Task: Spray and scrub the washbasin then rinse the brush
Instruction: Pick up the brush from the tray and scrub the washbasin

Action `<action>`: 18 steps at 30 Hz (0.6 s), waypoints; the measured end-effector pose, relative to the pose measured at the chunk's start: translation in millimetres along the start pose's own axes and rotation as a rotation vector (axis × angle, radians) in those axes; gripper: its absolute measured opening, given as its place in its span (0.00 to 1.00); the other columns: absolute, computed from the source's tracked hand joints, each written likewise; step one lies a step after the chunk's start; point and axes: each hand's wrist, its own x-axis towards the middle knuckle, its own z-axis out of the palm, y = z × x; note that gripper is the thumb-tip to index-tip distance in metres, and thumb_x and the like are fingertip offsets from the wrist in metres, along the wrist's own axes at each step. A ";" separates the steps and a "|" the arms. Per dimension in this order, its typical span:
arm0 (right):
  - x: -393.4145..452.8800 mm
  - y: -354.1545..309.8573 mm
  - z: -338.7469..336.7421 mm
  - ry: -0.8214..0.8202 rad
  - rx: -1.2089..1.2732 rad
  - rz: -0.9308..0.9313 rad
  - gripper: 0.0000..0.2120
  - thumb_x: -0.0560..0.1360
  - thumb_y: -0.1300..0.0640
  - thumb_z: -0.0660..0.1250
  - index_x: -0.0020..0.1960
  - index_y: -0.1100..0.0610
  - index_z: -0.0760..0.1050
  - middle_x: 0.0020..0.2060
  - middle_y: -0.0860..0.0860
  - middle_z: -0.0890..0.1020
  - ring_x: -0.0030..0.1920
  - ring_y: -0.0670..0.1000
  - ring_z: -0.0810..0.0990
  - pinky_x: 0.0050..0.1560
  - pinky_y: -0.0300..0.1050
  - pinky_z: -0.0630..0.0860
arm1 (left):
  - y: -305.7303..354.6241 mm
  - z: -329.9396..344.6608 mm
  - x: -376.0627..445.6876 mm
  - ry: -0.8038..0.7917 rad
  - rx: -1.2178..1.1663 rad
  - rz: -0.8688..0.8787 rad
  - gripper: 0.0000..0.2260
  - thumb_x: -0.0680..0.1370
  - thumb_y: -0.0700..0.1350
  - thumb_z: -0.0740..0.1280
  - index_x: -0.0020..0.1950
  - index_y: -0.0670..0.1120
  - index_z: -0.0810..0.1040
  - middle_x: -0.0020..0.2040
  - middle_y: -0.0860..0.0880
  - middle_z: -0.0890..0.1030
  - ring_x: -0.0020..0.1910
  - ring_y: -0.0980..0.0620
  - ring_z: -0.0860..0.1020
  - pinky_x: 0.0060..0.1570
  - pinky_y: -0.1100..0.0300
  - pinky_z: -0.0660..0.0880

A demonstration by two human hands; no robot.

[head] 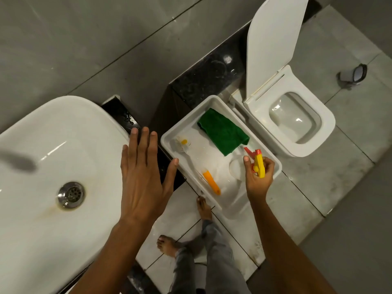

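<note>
The white washbasin [55,145] fills the left of the head view, its metal drain [71,194] near the middle. My left hand [144,172] hovers flat with fingers spread over the basin's right rim. My right hand [257,177] grips the yellow and red trigger head of a spray bottle [258,164] over a white tray [169,136] on the floor. In the tray lies a scrub brush [210,183] with an orange handle and white bristles at its far end.
A green cloth [222,131] lies in the tray's far corner. An open toilet [297,119] stands right of the tray. A black stone ledge [203,79] runs behind. My bare feet [167,247] stand on the tiled floor below.
</note>
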 end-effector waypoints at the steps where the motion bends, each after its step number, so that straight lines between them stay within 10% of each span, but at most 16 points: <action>1: -4.0 5.4 -1.6 0.062 -0.011 0.008 0.24 0.72 0.45 0.82 0.61 0.49 0.76 0.53 0.40 0.84 0.54 0.44 0.85 0.61 0.48 0.84 | 0.1 -0.2 -0.1 0.002 0.002 0.002 0.33 0.86 0.62 0.56 0.86 0.45 0.57 0.88 0.46 0.55 0.88 0.47 0.45 0.85 0.38 0.52; 4: -28.8 19.3 -0.4 0.209 -0.080 0.017 0.29 0.69 0.45 0.83 0.57 0.63 0.75 0.49 0.59 0.82 0.46 0.54 0.82 0.52 0.48 0.84 | -0.7 0.5 0.0 0.005 0.003 0.007 0.33 0.86 0.62 0.57 0.86 0.45 0.57 0.88 0.46 0.55 0.88 0.47 0.45 0.85 0.39 0.52; 7: -64.6 27.5 13.3 0.005 -0.183 0.030 0.24 0.72 0.46 0.81 0.48 0.63 0.73 0.40 0.60 0.78 0.37 0.53 0.76 0.41 0.53 0.80 | -1.8 2.3 0.1 0.003 0.004 0.009 0.34 0.86 0.62 0.57 0.86 0.46 0.56 0.88 0.47 0.54 0.88 0.48 0.44 0.86 0.40 0.51; 12: -75.9 19.7 53.5 -0.487 -0.474 0.010 0.19 0.82 0.44 0.69 0.65 0.56 0.77 0.59 0.52 0.81 0.58 0.53 0.80 0.57 0.47 0.81 | -5.7 6.8 0.0 0.028 0.025 0.018 0.33 0.86 0.62 0.57 0.86 0.46 0.56 0.88 0.47 0.54 0.88 0.49 0.44 0.86 0.41 0.51; 18: -62.4 -0.3 67.0 -0.714 -0.686 0.000 0.20 0.85 0.43 0.62 0.64 0.59 0.77 0.57 0.57 0.81 0.57 0.58 0.82 0.61 0.56 0.79 | -7.3 8.9 -0.2 0.057 0.041 0.032 0.32 0.87 0.61 0.57 0.86 0.45 0.57 0.87 0.46 0.56 0.88 0.47 0.46 0.86 0.41 0.52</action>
